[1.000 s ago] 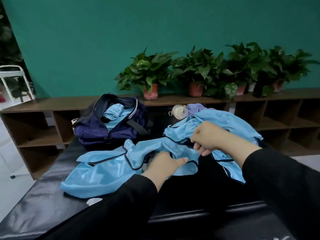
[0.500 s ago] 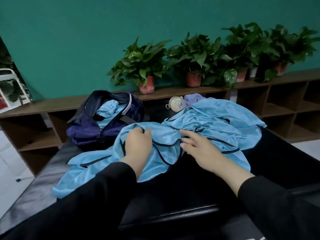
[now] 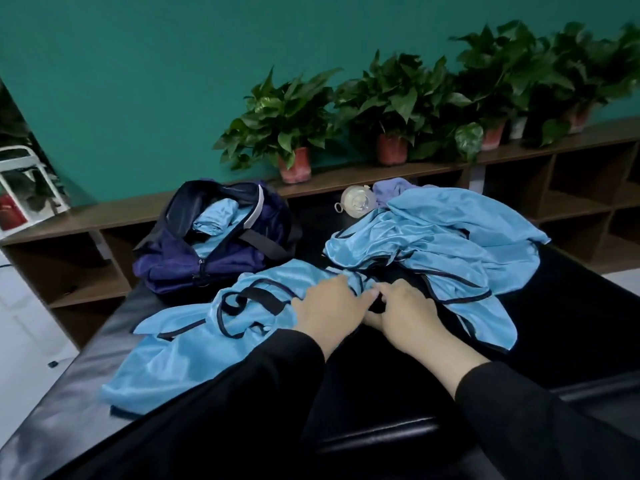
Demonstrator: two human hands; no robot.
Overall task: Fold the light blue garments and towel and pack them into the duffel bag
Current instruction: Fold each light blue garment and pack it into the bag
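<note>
A light blue garment with dark trim [image 3: 180,348] lies spread on the black padded table [image 3: 561,327], left of centre. My left hand [image 3: 329,311] rests on its right end, fingers curled into the bunched fabric. Touching it, my right hand [image 3: 407,315] pinches the same dark-trimmed edge. A crumpled heap of more light blue garments [image 3: 450,244] lies behind and to the right of my hands. At the back left stands the open navy duffel bag [image 3: 221,258], with a folded light blue piece [image 3: 216,220] inside.
A round clear container [image 3: 356,202] and a purple cloth [image 3: 391,190] lie behind the heap. A low wooden shelf [image 3: 104,216] with several potted plants [image 3: 287,133] runs along the green wall. A white chair [image 3: 24,181] stands far left.
My hands have come together at the garment's right end; half a second ago they were apart. The garment now lies flatter and further left.
</note>
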